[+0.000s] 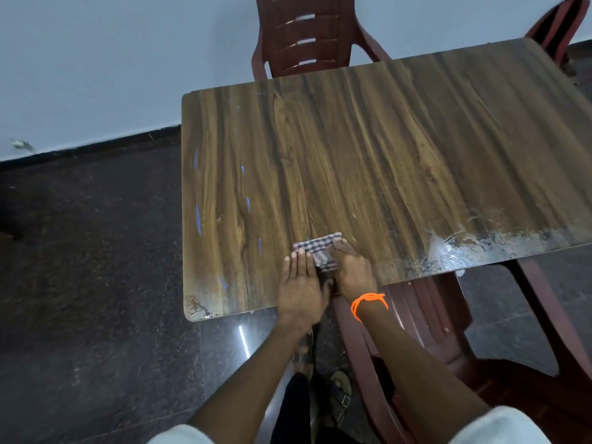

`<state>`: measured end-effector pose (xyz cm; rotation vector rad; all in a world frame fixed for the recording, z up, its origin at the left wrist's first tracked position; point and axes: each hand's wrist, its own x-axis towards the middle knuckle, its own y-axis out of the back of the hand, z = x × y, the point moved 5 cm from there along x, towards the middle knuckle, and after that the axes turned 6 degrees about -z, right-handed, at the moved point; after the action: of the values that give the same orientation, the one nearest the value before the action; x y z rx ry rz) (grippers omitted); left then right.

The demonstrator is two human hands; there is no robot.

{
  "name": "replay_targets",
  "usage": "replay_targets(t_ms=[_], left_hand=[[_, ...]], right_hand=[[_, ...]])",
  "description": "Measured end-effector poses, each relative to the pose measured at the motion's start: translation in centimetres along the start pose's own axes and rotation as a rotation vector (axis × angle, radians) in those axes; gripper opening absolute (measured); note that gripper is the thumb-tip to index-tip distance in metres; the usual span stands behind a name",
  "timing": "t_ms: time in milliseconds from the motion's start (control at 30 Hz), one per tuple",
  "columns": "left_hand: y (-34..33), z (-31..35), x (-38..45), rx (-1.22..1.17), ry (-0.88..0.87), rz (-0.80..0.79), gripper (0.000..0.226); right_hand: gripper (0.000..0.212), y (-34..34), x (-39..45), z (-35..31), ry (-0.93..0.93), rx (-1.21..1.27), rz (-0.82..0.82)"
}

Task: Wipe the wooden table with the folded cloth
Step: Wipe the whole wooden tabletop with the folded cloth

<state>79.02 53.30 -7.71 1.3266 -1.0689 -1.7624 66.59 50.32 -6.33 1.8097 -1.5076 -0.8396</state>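
A small folded checked cloth (320, 251) lies on the wooden table (400, 149) near its front edge. My left hand (301, 290) lies flat with straight fingers, its fingertips on the cloth's left side. My right hand (352, 270), with an orange thread on the wrist, lies palm down on the cloth's right side. Its fingers reach to the cloth's far corner. Part of the cloth is hidden under both hands.
A dark red plastic chair (304, 36) stands at the table's far side, another (432, 315) under the near right edge, a third (557, 24) at the far right. White worn patches (455, 248) mark the table's front right edge. Dark floor lies to the left.
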Motion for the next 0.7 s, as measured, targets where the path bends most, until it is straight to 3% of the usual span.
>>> replay_targets(t_ms=[167, 333, 533, 700], left_hand=[[-2.4, -4.1, -4.0, 0.046, -0.020, -0.036, 0.082], [-4.5, -2.4, -8.3, -0.023, -0.090, -0.023, 0.083], [-2.5, 0.3, -2.4, -0.048, -0.164, -0.026, 0.085], [0.9, -1.9, 2.9, -0.004, -0.129, 0.005, 0.082]], right_hand=[[0.039, -2.8, -2.3, -3.0, 0.126, -0.041, -0.069], [0.052, -2.9, -7.1, -2.1, 0.132, -0.030, -0.078], [0.047, -0.6, -4.6, 2.5, -0.051, 0.004, 0.046], [0.039, -0.1, 1.9, 1.1, -0.092, 0.024, 0.087]])
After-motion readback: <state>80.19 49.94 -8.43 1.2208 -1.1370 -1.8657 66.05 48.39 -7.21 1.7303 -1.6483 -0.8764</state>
